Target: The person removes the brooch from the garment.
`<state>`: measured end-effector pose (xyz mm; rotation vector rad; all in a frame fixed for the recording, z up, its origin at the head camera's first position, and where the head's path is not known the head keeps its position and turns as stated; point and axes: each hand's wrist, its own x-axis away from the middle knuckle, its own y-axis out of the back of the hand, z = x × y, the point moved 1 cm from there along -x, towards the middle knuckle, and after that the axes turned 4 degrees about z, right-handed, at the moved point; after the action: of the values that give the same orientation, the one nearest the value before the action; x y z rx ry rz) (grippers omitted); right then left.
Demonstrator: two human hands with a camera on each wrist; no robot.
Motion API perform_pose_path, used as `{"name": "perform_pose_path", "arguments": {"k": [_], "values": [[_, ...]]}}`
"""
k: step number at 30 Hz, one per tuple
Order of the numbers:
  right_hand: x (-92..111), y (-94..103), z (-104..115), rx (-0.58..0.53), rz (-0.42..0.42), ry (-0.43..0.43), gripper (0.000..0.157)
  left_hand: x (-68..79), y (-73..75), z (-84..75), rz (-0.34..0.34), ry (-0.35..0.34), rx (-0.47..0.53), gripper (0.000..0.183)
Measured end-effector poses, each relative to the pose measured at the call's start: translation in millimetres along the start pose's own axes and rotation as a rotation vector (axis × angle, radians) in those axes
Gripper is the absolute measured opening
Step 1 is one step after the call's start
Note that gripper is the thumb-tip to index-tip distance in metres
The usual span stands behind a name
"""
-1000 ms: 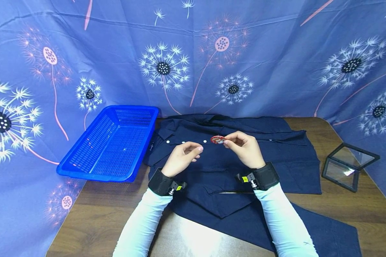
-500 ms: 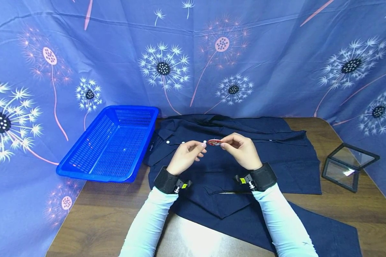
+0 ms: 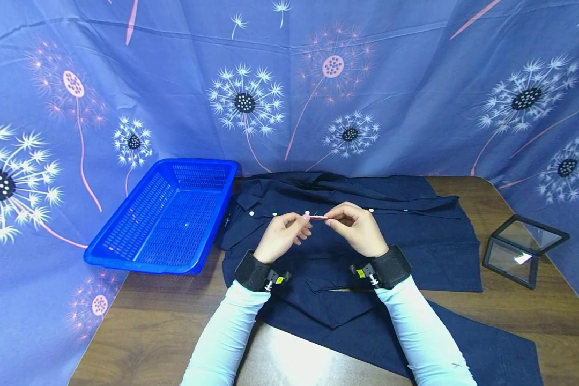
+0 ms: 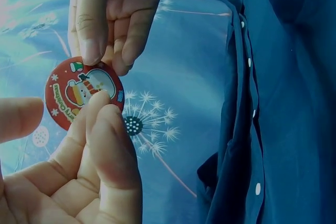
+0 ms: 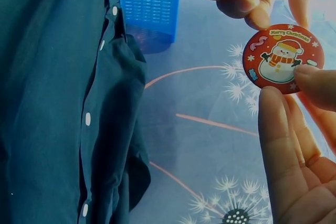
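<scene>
A round red badge with a snowman and the words "Merry Christmas" (image 5: 281, 59) is held up over a navy shirt (image 3: 429, 252). My right hand (image 3: 359, 228) pinches its rim between thumb and fingers. From the other side, my left hand (image 3: 282, 236) brings curled fingertips and thumb to the opposite rim. Seen from the head, the badge (image 3: 318, 217) is nearly edge-on, with a thin pin rising at its back. In the left wrist view, left fingers (image 4: 113, 150) overlap the printed face.
The shirt lies spread on the wooden table (image 3: 125, 327), white buttons (image 3: 252, 213) along its front. A blue mesh basket (image 3: 169, 230) stands at the left. To the right is an opened black-framed case with clear panels (image 3: 509, 260). A blue dandelion-print cloth (image 3: 289, 80) hangs behind.
The left hand has moved right and up to the badge's rim. The right hand has shifted slightly left and turned the badge from face showing to nearly edge-on in the head view.
</scene>
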<state>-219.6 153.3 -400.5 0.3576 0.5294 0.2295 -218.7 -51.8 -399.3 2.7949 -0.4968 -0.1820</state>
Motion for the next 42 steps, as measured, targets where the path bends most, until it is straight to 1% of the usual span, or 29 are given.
{"name": "perform_pose_path", "arguments": {"k": [5, 8, 14, 18, 19, 21, 25, 26, 33, 39, 42], "values": [[0, -1.6, 0, -0.011, 0.009, 0.017, 0.01, -0.6, -0.5, 1.0, -0.001, -0.005, 0.019, 0.039], [0, -2.4, 1, 0.004, 0.01, 0.029, 0.009, -0.2, 0.4, 1.0, 0.003, -0.002, 0.037, 0.042], [0, -4.1, 6, 0.026, 0.022, 0.058, 0.009, 1.4, 3.1, 0.3, 0.004, 0.009, 0.074, 0.04], [1, -4.1, 10, 0.006, 0.036, 0.075, 0.01, 1.8, 4.5, 0.2, -0.015, 0.002, 0.091, 0.037], [1, -3.9, 15, 0.004, 0.039, 0.071, 0.011, 1.9, 4.7, 0.3, -0.019, -0.002, 0.093, 0.037], [1, -3.8, 16, -0.001, 0.043, 0.068, 0.012, 2.3, 5.2, -0.1, -0.025, -0.01, 0.096, 0.035], [1, -3.9, 17, -0.004, 0.045, 0.068, 0.014, 2.8, 6.1, -0.1, -0.016, -0.009, 0.095, 0.032], [1, -4.0, 12, -0.007, 0.043, 0.077, 0.014, 2.7, 6.2, 0.1, -0.013, -0.007, 0.098, 0.032], [1, -4.8, 11, -0.03, 0.044, 0.095, 0.016, 2.8, 6.2, -0.3, -0.002, 0.006, 0.134, 0.03], [1, -7.0, 9, 0.003, 0.043, 0.108, 0.02, 3.7, 6.1, -1.3, -0.032, 0.008, 0.151, 0.026], [1, -7.8, 8, 0.005, 0.046, 0.115, 0.021, 3.4, 5.4, -1.5, -0.042, 0.009, 0.186, 0.024]]}}
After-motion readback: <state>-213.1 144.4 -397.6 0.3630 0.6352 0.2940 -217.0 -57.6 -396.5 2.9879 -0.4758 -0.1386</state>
